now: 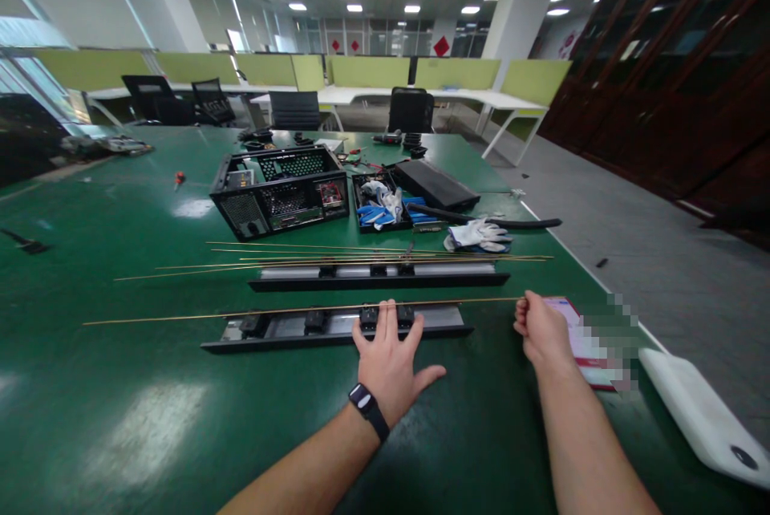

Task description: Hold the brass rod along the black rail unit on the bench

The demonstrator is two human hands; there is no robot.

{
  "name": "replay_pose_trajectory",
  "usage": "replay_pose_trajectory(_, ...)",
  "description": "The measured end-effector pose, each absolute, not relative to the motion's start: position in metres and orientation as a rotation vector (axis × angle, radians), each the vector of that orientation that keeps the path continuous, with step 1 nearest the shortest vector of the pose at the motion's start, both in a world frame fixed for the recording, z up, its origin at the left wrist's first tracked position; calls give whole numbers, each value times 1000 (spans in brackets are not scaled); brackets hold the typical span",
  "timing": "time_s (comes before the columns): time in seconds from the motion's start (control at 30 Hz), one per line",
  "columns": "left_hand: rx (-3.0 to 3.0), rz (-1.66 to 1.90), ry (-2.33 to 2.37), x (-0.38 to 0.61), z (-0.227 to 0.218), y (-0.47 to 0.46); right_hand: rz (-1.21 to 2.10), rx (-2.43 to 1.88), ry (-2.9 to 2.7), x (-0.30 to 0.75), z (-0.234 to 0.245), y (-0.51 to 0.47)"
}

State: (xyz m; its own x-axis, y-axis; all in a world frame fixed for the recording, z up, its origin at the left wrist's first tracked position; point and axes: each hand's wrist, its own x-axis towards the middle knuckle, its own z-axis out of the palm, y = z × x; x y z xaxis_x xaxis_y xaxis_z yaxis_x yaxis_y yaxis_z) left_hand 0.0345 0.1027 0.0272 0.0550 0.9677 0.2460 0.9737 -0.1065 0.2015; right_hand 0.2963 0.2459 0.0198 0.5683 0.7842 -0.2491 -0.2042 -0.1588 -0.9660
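Observation:
My left hand lies flat with fingers spread on the near black and grey rail, its fingertips on the black clips at the rail's middle. A watch sits on that wrist. My right hand is closed in a pinch on the right end of a long thin brass rod that runs along the top of the near rail and sticks out far to the left. A second rail lies just behind, with several more brass rods beside it.
On the green table stand an open black computer case, a tray with blue and white gloves, a black flat box, white gloves and a black hose. A red-edged card and a white device lie at right. Chairs stand beyond.

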Motion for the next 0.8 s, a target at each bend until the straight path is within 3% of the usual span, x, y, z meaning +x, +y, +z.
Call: replay_pose_trajectory(0.8, -2259, -542, -2070, 32, 27, 102, 983, -1468, -486, 315, 18, 245)
